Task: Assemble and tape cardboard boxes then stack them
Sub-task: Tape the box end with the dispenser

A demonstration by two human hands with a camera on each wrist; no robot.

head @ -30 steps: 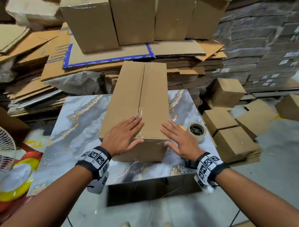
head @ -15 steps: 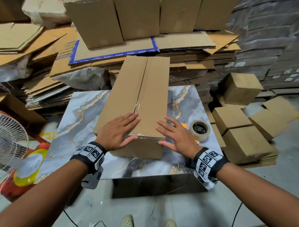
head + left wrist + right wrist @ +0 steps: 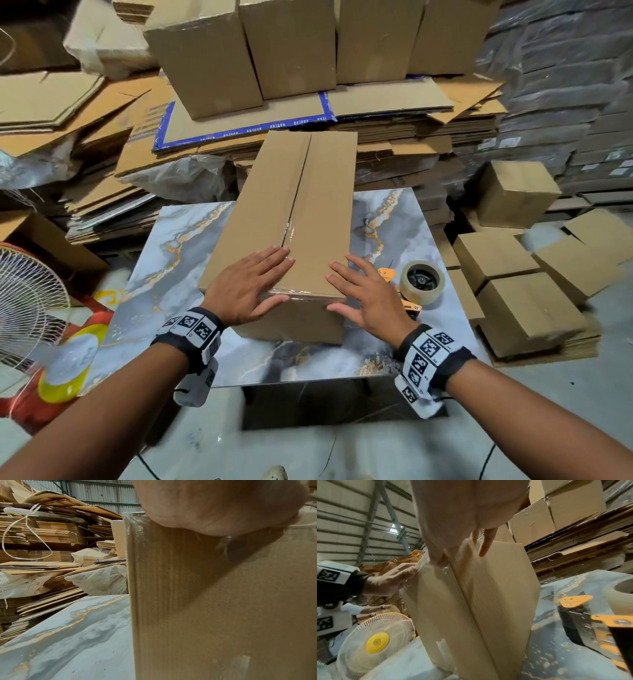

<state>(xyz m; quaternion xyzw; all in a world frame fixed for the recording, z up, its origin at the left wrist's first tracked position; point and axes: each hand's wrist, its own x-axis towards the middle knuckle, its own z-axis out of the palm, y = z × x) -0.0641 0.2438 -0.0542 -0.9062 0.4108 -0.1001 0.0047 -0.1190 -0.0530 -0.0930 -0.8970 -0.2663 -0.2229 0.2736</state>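
A long brown cardboard box (image 3: 294, 212) lies on the marble-patterned table (image 3: 178, 260), flaps closed, with clear tape over the near end of its centre seam. My left hand (image 3: 246, 287) lies flat on the box's near left top, fingers straight, thumb along the near edge. My right hand (image 3: 363, 291) is flat at the near right corner, fingers spread. In the right wrist view the box (image 3: 471, 601) fills the middle and the left hand (image 3: 390, 578) touches its edge. The left wrist view shows the box's taped corner (image 3: 205, 601) close up.
A tape dispenser with an orange frame and clear roll (image 3: 419, 282) sits on the table right of the box. Assembled boxes (image 3: 520, 308) lie on the floor at right. Flat cardboard stacks (image 3: 308, 113) and standing boxes (image 3: 287, 44) rise behind. A fan (image 3: 30, 298) stands at left.
The head view has shifted a little. Both hands stay flat on the near end of the box, about where they were.
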